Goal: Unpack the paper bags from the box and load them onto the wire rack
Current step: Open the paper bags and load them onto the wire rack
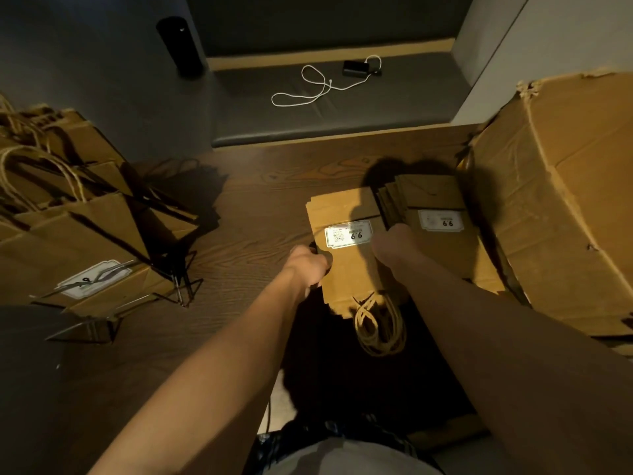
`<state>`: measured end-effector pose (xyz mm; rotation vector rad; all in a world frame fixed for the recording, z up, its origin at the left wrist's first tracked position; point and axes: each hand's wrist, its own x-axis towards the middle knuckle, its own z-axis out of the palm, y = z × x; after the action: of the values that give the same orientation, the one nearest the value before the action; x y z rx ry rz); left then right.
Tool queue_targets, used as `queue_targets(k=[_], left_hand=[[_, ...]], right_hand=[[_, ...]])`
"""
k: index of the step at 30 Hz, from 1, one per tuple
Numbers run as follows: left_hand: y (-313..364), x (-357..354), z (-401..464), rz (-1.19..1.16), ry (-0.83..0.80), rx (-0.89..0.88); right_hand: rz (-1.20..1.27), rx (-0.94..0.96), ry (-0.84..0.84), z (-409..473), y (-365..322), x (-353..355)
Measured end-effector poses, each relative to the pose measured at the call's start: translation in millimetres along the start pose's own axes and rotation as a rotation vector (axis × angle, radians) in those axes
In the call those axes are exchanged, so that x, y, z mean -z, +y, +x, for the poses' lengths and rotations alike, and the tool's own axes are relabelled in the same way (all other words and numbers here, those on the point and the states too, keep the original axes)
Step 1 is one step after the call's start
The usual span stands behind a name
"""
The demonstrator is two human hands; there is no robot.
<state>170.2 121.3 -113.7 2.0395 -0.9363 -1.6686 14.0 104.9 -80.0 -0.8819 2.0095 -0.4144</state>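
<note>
Far to the left of both hands, a wire rack (178,286) is seen on the wooden floor (239,234), loaded with brown paper bags (78,234) that lean in a row, their twisted rope handles raised toward the upper left. A white label (94,279) is shown on the nearest racked bag.

The left hand (310,264) is placed at the left edge of a flat stack of paper bags (346,265) that lies on the floor directly ahead of the person. Its fingers are curled around that edge, so the stack is gripped from the side. The long axis of this stack runs away from the person, with the folded bottoms at the far end and the rope handles (378,329) pointing back toward the person, spilling out below and between the two forearms. A white label marked 66 (348,234) faces up, just beyond and between the hands.

The right hand (394,248) is laid at the right side of the same stack, where it meets a second flat stack (435,231). Its fingers are hidden, so it cannot be told whether they are spread or pinching. The second stack lies just right of this hand, with its long axis also running away from the person, and another label is carried on it.

Further right of the right hand, a large, torn cardboard box (561,207) is seen touching or nearly touching the second stack.

Beyond the hands, a white cable (315,87) and a small dark device (356,68) are seen on a grey cushion.
</note>
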Motion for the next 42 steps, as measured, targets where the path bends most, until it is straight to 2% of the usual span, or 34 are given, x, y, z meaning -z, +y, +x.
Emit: queue_targets(k=[3,5,7,9,11,13,16,17,19,21,22,23,24,26,28,31,34,40,42], left_hand=[[3.2,12.7,-0.6,0.060,-0.032,-0.018],[6.9,20.8,-2.7,0.113,-0.034,0.011],[13.7,30.2,-12.2,0.274,0.151,-0.037],[26.6,44.0,-26.9,0.445,0.394,-0.315],[40.8,59.6,-38.6,0.673,0.495,-0.585],[54.9,75.5,-44.0,0.861,0.438,-0.674],[64.8,103.9,-47.7,0.896,0.272,-0.588],[63.2,113.9,-47.6,0.844,0.221,-0.555],[54.6,129.5,-44.0,0.640,0.181,-0.516],[42.9,146.8,-41.0,0.308,0.222,-0.486],[36.5,157.9,-41.5,0.128,0.244,-0.481],[31.2,168.2,-42.3,-0.028,0.248,-0.487],[27.9,176.8,-43.7,-0.151,0.235,-0.502],[21.9,192.2,-47.8,-0.350,0.180,-0.535],[18.8,203.2,-56.0,-0.498,0.127,-0.547],[15.3,215.0,-61.5,-0.581,0.148,-0.535],[7.0,230.2,-72.1,-0.608,0.183,-0.475],[-10.7,258.2,-86.7,-0.676,0.254,-0.476],[-17.0,265.3,-87.7,-0.610,0.250,-0.477]], right_hand=[[0.056,0.029,-0.090,-6.0,-13.4,7.6],[-0.004,0.152,-0.127,-11.5,-27.2,12.9],[-0.141,0.327,-0.131,-15.4,-47.0,17.9],[-0.377,0.488,-0.158,-23.7,-74.7,19.1],[-0.683,0.657,-0.180,-39.7,-103.7,14.1],[-0.925,0.787,-0.212,-58.7,-127.7,2.5],[-1.114,0.869,-0.255,-87.0,-152.5,-17.5],[-1.202,0.931,-0.183,-93.1,-157.6,-24.4],[-1.273,1.142,0.123,-93.9,-160.5,-34.7],[-1.091,1.208,0.353,-96.0,-162.0,-42.7],[-0.941,1.149,0.394,-97.2,-164.3,-48.0],[-0.774,1.010,0.377,-100.3,-167.3,-50.3],[-0.572,0.817,0.285,-96.6,-169.8,-53.3],[-0.136,0.465,-0.054,-89.7,-172.3,-61.2],[0.100,0.335,-0.340,-86.8,-168.3,-73.3],[0.261,0.346,-0.488,-83.3,-162.6,-90.0],[0.308,0.340,-0.622,-92.7,-164.9,-98.5],[0.341,0.381,-0.750,-117.8,-175.8,-113.6],[0.318,0.399,-0.783,-123.6,-178.7,-119.5]])
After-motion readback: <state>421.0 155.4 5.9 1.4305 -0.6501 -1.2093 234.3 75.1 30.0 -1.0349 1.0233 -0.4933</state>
